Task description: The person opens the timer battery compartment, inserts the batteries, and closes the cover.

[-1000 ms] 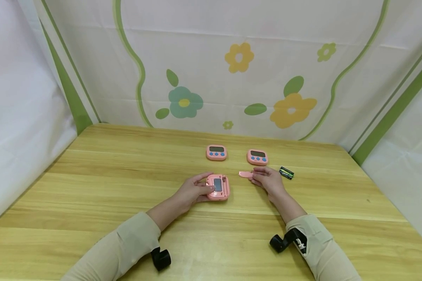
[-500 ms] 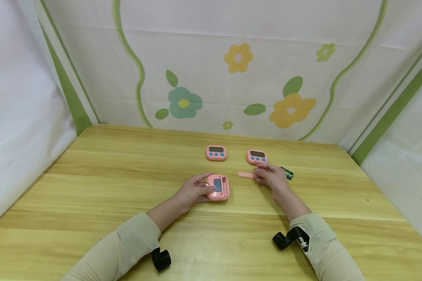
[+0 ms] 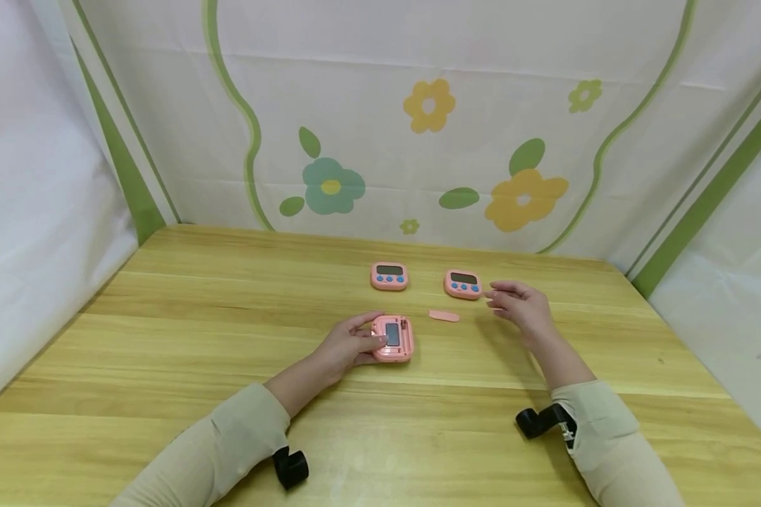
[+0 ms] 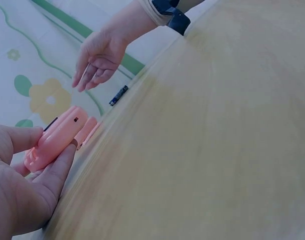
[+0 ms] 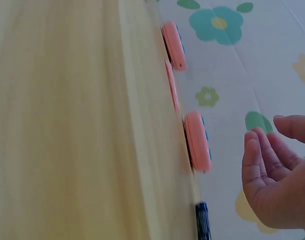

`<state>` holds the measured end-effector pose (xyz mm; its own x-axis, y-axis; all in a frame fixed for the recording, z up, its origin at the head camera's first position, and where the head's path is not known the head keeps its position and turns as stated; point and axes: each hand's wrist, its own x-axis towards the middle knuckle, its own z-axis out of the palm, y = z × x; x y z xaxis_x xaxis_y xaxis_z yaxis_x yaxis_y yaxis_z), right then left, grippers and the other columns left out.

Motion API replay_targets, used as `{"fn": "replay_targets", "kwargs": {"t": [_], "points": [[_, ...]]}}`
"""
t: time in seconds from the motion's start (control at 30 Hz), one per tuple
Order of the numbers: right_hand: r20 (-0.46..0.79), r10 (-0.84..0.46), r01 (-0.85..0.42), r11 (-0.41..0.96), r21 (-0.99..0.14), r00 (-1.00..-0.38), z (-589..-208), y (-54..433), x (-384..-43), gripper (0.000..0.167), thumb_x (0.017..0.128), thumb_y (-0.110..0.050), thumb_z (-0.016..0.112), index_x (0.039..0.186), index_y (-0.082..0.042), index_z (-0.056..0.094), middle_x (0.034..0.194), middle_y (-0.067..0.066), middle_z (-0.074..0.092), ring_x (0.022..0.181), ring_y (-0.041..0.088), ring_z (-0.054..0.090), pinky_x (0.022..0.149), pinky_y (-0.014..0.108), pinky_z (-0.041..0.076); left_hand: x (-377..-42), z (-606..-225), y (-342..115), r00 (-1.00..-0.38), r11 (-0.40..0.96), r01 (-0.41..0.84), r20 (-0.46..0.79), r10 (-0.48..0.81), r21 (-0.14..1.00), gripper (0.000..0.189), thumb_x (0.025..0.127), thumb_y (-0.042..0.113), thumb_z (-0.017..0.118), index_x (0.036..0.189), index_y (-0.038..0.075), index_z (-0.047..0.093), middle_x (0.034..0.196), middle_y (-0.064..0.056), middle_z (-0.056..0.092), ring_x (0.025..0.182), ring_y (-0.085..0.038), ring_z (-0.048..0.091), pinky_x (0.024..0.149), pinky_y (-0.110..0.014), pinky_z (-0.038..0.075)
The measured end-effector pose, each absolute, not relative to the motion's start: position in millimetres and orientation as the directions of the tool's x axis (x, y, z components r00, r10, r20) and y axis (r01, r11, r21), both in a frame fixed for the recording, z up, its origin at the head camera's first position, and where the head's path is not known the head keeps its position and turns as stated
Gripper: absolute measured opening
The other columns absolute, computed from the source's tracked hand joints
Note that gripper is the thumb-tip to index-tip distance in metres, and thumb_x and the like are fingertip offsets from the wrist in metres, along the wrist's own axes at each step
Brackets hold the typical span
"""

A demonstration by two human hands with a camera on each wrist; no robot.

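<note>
My left hand (image 3: 349,345) grips a pink digital timer (image 3: 402,341), back side up, thumb on top and fingers beneath. Its battery compartment lies uncovered along the right part. A thin pink battery cover (image 3: 444,316) rests on the wood to the right of that timer. My right hand (image 3: 521,308) hovers over the table with loosely bent fingers and nothing in them. In the head view it blocks sight of the batteries (image 4: 118,95), which show dark on the table in the left wrist view and at the bottom edge of the right wrist view.
Two more pink timers, a left one (image 3: 390,277) and a right one (image 3: 463,284), lie face up with blue buttons toward the back of the wooden table (image 3: 228,296). A white flowered curtain (image 3: 368,84) hangs behind the table's far edge.
My right hand has let go of the battery cover, leaving it on the table, and moved right, over the batteries. My left hand keeps the timer in place.
</note>
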<state>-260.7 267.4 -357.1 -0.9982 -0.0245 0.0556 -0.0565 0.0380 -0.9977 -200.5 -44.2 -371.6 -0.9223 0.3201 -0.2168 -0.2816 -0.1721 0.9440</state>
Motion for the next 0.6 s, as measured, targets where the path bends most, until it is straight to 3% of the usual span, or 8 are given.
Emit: {"fn": "replay_targets", "kwargs": {"t": [0.33,0.6], "points": [[0.112,0.079,-0.104,0.101,-0.989,-0.991,-377.8,322.3,-281.3,0.041,0.077,-0.019,0.066,0.111,0.001,0.055,0.090,-0.002,0.063,0.084,0.016,0.058,0.068,0.022,0.049,-200.5,-371.4,-44.8,-0.919,-0.173,-0.291,-0.226,0.322,0.941,0.052,0.081,-0.001,0.057,0.129,0.007,0.040,0.106,-0.019,0.053,0.085,-0.021,0.057,0.072,-0.035,0.049],[0.064,0.116,-0.046,0.147,-0.988,-0.991,-350.4,318.2,-250.6,0.011,0.080,-0.014,0.063,0.089,-0.019,0.061,0.086,-0.009,0.060,0.082,0.009,0.055,0.071,0.020,0.045,-199.8,-370.1,-44.3,-0.918,-0.174,-0.297,-0.230,0.325,0.939,0.053,0.081,-0.001,0.057,0.130,0.007,0.039,0.107,-0.019,0.053,0.084,-0.021,0.057,0.072,-0.035,0.049]]}}
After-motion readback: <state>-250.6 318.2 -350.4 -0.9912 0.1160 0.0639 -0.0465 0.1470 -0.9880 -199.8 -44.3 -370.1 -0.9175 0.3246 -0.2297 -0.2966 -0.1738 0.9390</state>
